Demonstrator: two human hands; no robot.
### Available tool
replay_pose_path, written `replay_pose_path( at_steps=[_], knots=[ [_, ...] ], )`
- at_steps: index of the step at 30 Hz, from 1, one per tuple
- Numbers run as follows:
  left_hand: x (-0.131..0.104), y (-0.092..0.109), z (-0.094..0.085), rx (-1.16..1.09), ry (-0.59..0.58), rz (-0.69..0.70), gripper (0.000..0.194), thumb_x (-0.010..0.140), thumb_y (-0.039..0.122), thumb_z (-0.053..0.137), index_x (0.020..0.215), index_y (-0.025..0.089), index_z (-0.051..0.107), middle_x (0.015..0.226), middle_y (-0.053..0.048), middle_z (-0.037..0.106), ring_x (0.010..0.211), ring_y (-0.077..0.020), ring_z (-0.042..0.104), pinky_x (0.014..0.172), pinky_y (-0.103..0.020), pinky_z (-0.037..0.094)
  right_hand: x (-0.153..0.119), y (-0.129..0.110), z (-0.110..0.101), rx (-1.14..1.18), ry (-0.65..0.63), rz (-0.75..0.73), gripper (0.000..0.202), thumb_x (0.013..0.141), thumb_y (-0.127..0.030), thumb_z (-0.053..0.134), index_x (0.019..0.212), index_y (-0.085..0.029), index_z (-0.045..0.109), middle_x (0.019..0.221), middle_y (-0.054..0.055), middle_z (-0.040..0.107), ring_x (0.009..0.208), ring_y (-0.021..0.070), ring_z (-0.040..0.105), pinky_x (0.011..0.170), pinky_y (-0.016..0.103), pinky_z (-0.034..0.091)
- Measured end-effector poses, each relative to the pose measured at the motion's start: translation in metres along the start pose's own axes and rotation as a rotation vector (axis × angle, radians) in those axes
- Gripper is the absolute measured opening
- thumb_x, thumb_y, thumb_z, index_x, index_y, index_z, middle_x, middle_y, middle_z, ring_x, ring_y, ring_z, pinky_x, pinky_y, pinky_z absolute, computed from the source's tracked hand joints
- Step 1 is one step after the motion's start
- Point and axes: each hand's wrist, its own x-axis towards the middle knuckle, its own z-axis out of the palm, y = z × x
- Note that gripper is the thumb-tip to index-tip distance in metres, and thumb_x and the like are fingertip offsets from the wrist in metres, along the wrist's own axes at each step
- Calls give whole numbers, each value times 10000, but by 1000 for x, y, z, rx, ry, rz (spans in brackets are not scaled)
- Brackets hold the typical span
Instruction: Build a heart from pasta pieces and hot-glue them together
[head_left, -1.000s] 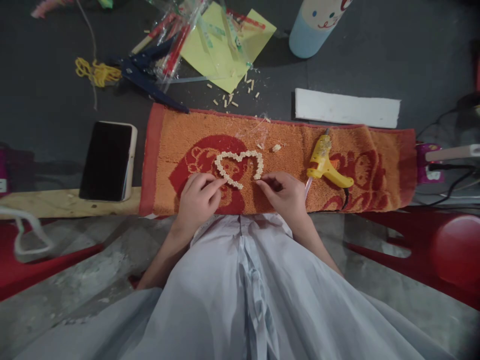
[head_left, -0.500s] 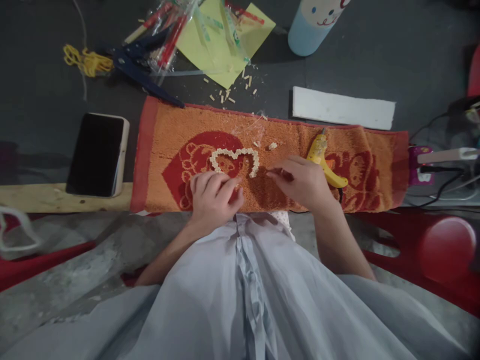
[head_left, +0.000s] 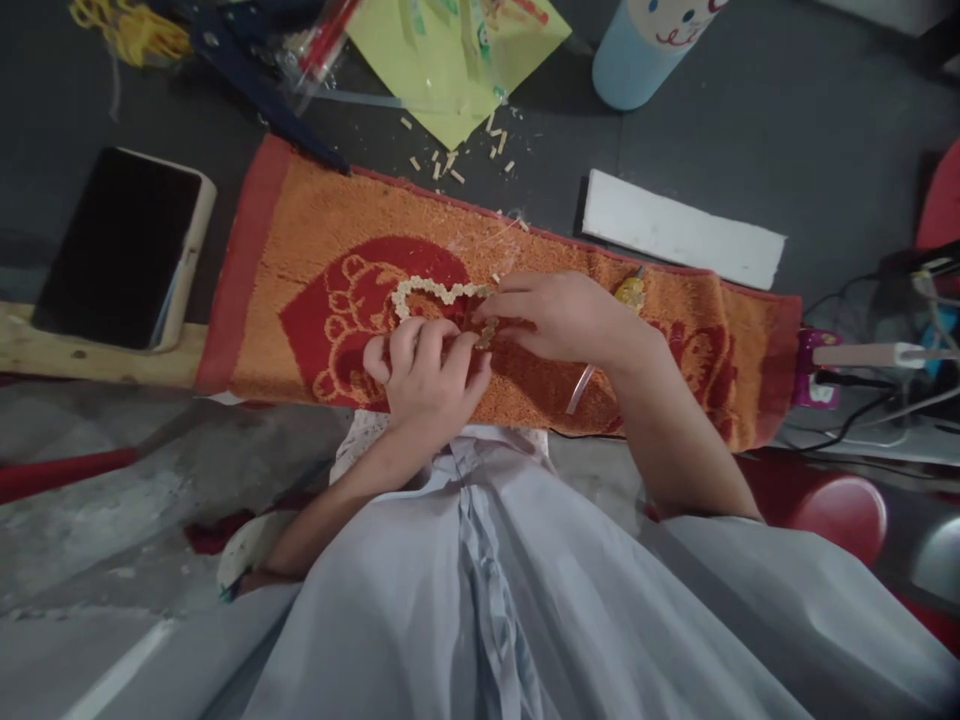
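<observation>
A heart-shaped outline of small pale pieces (head_left: pixel 448 294) stands on the orange and red towel (head_left: pixel 345 215). My left hand (head_left: pixel 431 372) has its bent fingers closed on the near part of the outline, hiding that part. At the outline's right side is my right hand (head_left: pixel 555 315), fingers pinched together; whatever sits between their tips is hidden. Beneath my right wrist lies a yellow glue gun (head_left: pixel 631 291), mostly covered, its nozzle pointing away from me. A clear stick (head_left: pixel 580 390) shows on the towel below my right hand.
Short pale cut pieces (head_left: pixel 457 176) are scattered beyond the towel near a yellow-green paper (head_left: pixel 450 110). Dark blue pliers-like cutters (head_left: pixel 262 95) touch the towel's far edge. Around it are a phone (head_left: pixel 112 250), a white strip (head_left: pixel 675 235), a blue bottle (head_left: pixel 630 65) and a power strip with cables (head_left: pixel 817 370).
My right hand has moved left from open towel to the heart outline's right side, its forearm now over the glue gun. My left hand stays by the outline. The camera view has tilted.
</observation>
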Motion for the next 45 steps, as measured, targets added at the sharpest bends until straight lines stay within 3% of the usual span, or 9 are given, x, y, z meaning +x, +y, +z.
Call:
replay_pose_path(
  at_steps=[6,14,23,45],
  knots=[
    [0,-1,2,46,49,42,100,908,288,665,957,212,707,1005,-82,692,1074,-299,569,946,-507,350,1,2,3,44,18,-11,250,863,-117,547,954,-224,754,930,37,702,816,186,605,666,292,356],
    [0,-2,7,-85,-41,-54,102,912,264,643,970,253,726,1067,-63,704,1144,-313,547,1014,-552,337,2,4,8,126,25,-13,237,887,-124,528,943,-210,741,992,52,681,874,186,612,733,282,410],
    [3,-3,5,-77,-66,-15,145,917,217,615,988,268,731,1087,-65,704,1163,-309,553,1036,-595,354,4,6,8,172,24,-67,239,915,-130,493,860,-206,713,904,52,654,887,196,599,777,294,435],
    [2,-2,7,-58,-44,-19,120,914,219,625,967,267,722,1065,-51,709,1139,-303,579,1063,-606,285,2,6,12,170,45,-77,230,915,-136,498,891,-206,716,933,56,666,884,197,602,778,297,440]
  ],
)
